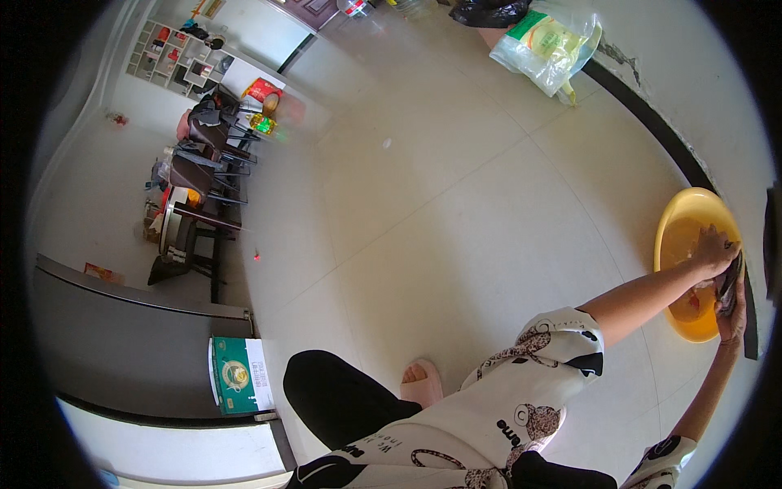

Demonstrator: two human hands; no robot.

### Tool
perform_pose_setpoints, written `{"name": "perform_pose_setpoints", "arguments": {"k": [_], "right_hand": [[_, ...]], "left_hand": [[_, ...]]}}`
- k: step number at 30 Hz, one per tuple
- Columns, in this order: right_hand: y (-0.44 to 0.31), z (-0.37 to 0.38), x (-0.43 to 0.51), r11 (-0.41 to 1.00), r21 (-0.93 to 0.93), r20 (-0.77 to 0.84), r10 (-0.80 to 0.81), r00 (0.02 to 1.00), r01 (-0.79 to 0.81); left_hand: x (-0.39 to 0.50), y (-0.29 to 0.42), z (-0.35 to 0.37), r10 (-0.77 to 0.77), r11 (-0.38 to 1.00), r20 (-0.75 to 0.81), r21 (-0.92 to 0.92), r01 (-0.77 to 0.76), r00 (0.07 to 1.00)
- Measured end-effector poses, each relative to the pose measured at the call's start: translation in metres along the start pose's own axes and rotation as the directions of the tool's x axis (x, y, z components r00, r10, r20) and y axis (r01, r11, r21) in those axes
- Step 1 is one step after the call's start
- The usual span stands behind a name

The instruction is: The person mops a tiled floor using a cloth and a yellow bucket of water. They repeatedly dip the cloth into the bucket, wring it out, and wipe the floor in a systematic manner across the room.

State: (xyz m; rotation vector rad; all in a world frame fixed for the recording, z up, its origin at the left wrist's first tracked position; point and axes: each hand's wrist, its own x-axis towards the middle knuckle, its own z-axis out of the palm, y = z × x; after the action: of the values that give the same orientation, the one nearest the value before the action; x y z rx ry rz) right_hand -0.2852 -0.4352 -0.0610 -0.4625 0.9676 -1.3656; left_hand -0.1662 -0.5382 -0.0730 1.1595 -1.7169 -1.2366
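Observation:
At the right edge of the view stands a yellow plastic basin (696, 333) on the tiled floor, close to the wall. It holds cloudy orange-tinted liquid (679, 235). A dark, wet-looking thing (726, 287) is held over the basin's near-wall side; whether it is fish, meat or cloth I cannot tell. My left hand (713, 252) has its fingers curled onto the upper end of it. From the wall side, my right hand (733, 318) grips its lower end. Below them, a small reddish piece (694, 301) shows in the basin.
A plastic bag (547, 46) and a black bag (489, 12) lie by the wall above. Brown chairs (192, 174) line the far left. A green box (235, 375) sits at lower left. My pink slipper (427, 384) is on the floor, beside my black-clad knee (324, 391).

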Motion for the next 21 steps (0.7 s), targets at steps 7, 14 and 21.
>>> {"name": "perform_pose_setpoints", "arguments": {"k": [7, 14, 21], "right_hand": [[-0.013, -0.001, 0.010, 0.977, -0.194, 0.025, 0.092, 0.995, -0.085], [-0.041, 0.030, -0.001, 0.679, -0.718, -0.149, 0.061, 0.987, -0.150], [0.064, 0.008, 0.037, -0.172, -0.982, 0.003, -0.442, 0.897, -0.081]], "left_hand": [[0.012, 0.013, -0.012, 0.017, 0.980, 0.132, -0.199, 0.010, 0.991], [0.020, 0.055, 0.016, 0.085, 0.814, 0.304, -0.570, 0.110, 0.949], [0.038, -0.068, 0.084, -0.367, 0.930, -0.220, -0.066, 0.362, 0.904]]}}
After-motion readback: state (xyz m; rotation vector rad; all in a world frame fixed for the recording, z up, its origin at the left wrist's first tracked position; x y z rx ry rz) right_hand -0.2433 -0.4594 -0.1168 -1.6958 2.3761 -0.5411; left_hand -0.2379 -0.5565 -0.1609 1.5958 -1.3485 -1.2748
